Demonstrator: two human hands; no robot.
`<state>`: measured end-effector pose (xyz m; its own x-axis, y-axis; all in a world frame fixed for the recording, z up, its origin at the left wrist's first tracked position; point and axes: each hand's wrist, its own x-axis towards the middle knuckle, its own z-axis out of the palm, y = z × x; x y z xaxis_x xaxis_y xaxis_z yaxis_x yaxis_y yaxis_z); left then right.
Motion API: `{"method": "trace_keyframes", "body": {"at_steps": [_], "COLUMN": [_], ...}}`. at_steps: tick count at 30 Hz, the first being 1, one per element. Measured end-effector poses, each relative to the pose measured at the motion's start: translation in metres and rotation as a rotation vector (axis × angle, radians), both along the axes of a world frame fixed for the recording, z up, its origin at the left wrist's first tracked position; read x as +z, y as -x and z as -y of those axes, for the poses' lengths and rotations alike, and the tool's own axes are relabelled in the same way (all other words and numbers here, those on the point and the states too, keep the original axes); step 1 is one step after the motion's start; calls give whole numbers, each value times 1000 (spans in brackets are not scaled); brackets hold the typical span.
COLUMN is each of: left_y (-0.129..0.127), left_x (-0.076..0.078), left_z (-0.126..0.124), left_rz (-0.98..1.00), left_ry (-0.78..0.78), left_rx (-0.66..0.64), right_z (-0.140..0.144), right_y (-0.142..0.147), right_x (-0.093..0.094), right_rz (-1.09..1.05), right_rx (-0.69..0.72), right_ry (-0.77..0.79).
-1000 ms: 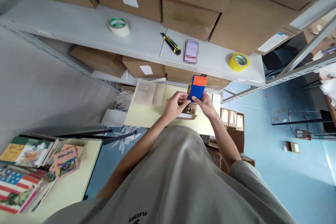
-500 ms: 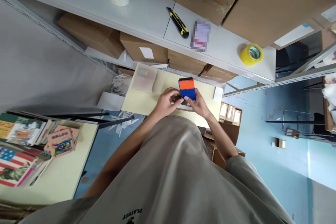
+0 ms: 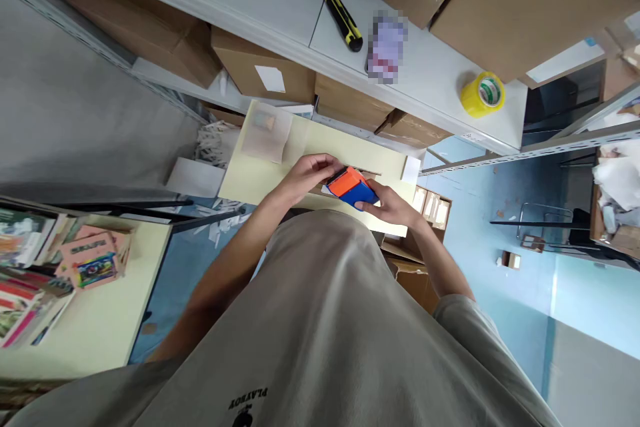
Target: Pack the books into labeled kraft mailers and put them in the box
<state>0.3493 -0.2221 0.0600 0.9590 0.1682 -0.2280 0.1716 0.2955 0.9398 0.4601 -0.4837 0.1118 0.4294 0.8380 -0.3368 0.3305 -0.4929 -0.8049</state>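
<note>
A blue and orange box (image 3: 353,188) is found just right of the middle of the frame, held tilted above a pale table (image 3: 320,140). Its blue end is gripped by the right hand (image 3: 393,205), with the thumb pressed on the near face. The left hand (image 3: 314,168) is placed at the opposite, orange end, its fingers curled beside a dark strip along the edge. Contact there appears likely, but whether the box is pinched by these fingers cannot be told.

As to progress, the box is judged to be in the midst of handling: it has been lifted clear of the table and has not yet been set down. Whether it has been opened, or anything put in or taken out, cannot be established, and what lies directly beneath is largely hidden.

On the grey shelf (image 3: 280,7), a black and yellow knife (image 3: 340,17) at upper centre and a roll of yellow tape (image 3: 483,95) at upper right are left untouched. A cloudy plastic sheet (image 3: 267,133), left of centre on the table, is likewise unhandled.
</note>
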Motion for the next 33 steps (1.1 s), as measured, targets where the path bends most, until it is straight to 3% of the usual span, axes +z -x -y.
{"method": "trace_keyframes", "body": {"at_steps": [4,10,15,19,24,33], "left_y": [3,15,34,39,30,25], "left_x": [-12,-36,-59,-94,-133,-173], "left_z": [13,32,1,-23,-17,-16], "left_rz": [-52,-113,-149,-189,-253,-314], "left_ry": [73,118,109,141,323,503], "left_rx": [103,329,496,600,595,567], "right_z": [-3,-29,-42,-54,-83,-126], "right_y": [-9,-22,-46,-62,-59,-48], "right_x": [15,35,82,107,101,92], "right_rz": [-54,-179,-191,-63,41,169], "right_rx": [42,35,128,169,212,243], "right_ry": [88,197,440,561,634,779]}}
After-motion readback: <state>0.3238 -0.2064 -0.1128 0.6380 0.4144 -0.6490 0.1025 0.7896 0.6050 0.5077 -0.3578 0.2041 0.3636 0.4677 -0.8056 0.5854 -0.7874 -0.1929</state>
